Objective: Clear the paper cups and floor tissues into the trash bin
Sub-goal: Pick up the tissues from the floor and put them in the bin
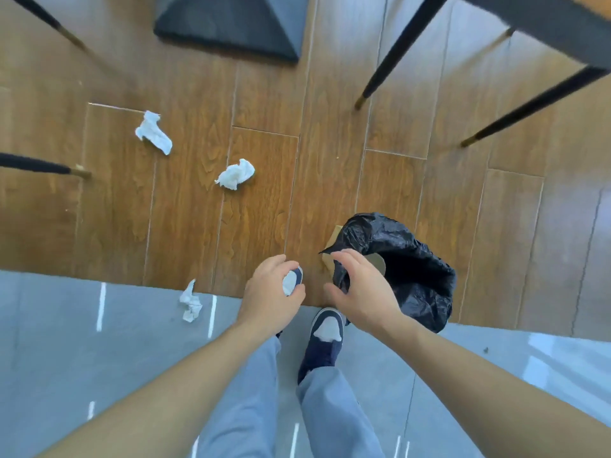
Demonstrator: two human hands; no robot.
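Three crumpled white tissues lie on the floor: one far left (153,132), one in the middle (235,174), and one (191,302) at the seam between wood and grey tile. The trash bin (416,279), lined with a black bag, stands at the right of my feet. A tan paper cup (378,263) shows inside it. My right hand (360,289) hovers over the bin's left rim, fingers curved and apart, nothing in it. My left hand (269,292) hangs beside it above my shoe, loosely curled and holding nothing.
Black chair legs with gold tips stand at the upper right (380,77) and the left (49,168). A dark mat (231,24) lies at the top. My legs and shoes (325,332) are on the grey tile below the wood floor.
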